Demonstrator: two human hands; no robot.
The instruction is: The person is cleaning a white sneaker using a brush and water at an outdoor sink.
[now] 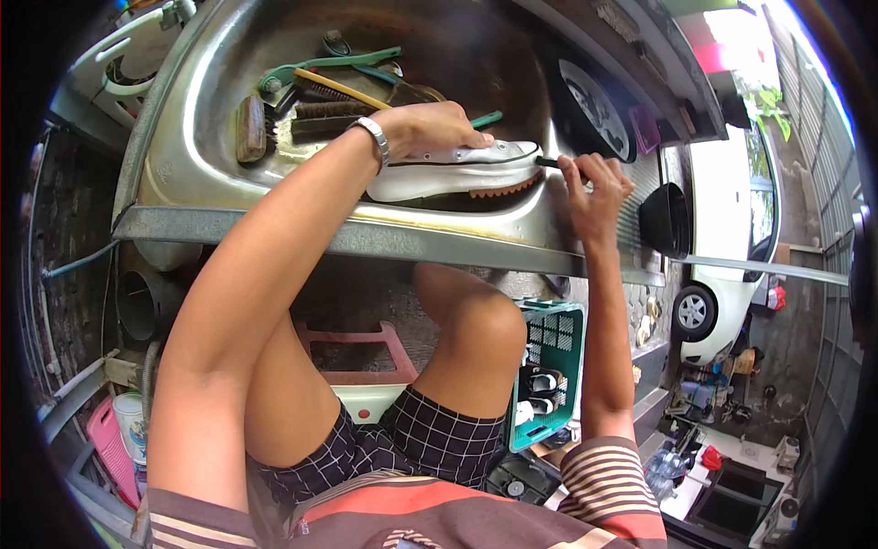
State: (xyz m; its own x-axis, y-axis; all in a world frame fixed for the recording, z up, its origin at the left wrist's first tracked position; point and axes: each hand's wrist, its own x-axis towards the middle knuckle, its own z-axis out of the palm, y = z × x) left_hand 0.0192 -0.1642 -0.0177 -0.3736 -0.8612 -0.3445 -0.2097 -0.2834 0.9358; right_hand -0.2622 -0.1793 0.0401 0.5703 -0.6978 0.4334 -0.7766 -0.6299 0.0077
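Note:
A white sneaker [439, 180] with metal eyelets and a brown ridged sole lies inside a stainless steel sink [384, 230], close to its front rim. My left hand [432, 129], a metal watch on its wrist, grips the shoe from above near the eyelets. My right hand [595, 184] pinches a slim black-handled tool [547, 162] whose tip meets the shoe's right end; the working head is hidden. Behind my left wrist lie a wooden scrubbing brush [251, 128], a green-handled brush [329, 64], a yellow-handled brush [336, 85] and dark-bristled brushes [333, 127].
A dark round basin [595, 108] and a black cup [664, 219] stand to the right of the sink bowl. Below, a green plastic crate [549, 430] holds several shoes, beside my knee. A pink washboard [113, 449] leans at lower left. A white car [720, 206] is parked beyond.

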